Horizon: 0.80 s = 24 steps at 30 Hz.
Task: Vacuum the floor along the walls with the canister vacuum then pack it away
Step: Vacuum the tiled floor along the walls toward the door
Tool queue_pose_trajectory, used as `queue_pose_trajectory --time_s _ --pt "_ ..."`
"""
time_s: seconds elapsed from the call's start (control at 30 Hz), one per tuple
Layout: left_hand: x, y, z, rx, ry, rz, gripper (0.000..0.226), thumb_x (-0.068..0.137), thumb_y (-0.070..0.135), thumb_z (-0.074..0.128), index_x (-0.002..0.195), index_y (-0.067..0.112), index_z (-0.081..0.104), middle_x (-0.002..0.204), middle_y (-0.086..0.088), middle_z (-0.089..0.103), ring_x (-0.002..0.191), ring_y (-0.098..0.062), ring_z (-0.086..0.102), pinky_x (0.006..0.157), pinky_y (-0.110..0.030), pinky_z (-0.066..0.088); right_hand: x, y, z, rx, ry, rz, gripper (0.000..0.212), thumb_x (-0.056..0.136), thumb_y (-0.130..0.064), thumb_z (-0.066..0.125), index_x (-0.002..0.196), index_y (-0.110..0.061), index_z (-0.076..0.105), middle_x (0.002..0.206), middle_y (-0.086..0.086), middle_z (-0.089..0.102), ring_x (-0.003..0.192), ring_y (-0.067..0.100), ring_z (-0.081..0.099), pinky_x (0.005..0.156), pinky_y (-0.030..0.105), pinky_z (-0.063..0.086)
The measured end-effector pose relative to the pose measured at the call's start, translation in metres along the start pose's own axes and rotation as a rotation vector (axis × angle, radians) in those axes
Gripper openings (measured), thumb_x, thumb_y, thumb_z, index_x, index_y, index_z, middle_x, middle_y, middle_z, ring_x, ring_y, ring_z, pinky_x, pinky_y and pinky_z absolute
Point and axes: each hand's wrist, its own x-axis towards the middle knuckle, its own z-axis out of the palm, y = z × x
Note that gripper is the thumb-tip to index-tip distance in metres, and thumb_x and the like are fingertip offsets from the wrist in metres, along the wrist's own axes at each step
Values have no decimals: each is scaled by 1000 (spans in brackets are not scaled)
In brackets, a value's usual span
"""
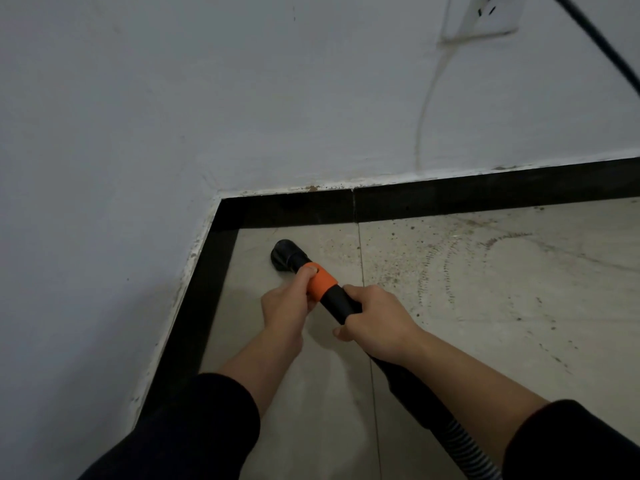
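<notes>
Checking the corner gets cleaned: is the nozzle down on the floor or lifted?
Down, it seems: the nozzle rests on the floor by the corner, no gap showing; left hand and right hand grip the wand.

Dim, flat, bluish light with soft shadows under the hands, wide-angle bending of the edges, and slight softness throughout, no glare

Two hands [287, 308] [377, 322], one hose [464, 441] — one socket [485, 15] (wall-mounted).
</notes>
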Motion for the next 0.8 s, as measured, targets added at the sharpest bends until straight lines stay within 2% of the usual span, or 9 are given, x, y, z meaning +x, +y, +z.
queue_pose_trajectory --time_s 0.13,0.3,0.47,0.57,0.8 --pt "-1 -1 9 -25 -45 -6 22 80 27 77 78 11 62 91 -10 67 91 -23 66 88 -36 55 -2 4 -5 -31 51 -2 18 79 -8 68 94 -11 59 69 1 53 56 13 49 48 19 38" --pt "-6 -1 12 -41 -33 -17 23 80 24 77 74 10 60 81 -7 64 83 -20 64 85 -34 54 -7 7 -3 -35 69 -15 19 79 -8 68 96 -10 60 71 3 54 58 15 50 51 22 39" --pt "-4 -3 -5 -4 -4 -12 23 79 26 77 75 10 62 84 -10 66 85 -21 66 86 -35 55 -7 3 5 -6 24 -16 21 79 -10 69 98 -11 61 72 2 55 60 14 50 54 23 39" --pt "-3 0 -16 16 24 -4 23 81 28 76 76 10 62 84 -9 66 79 -19 64 82 -32 54 -3 -3 14 22 -10 -13 22 78 -10 70 97 -11 61 74 2 56 63 16 53 56 25 41" --pt "13 -3 -43 28 38 -17 32 76 35 77 92 9 68 101 -13 71 91 -22 69 87 -37 56 1 -16 35 20 -55 -39 25 78 -12 71 100 -12 59 81 3 56 72 19 54 53 21 38"
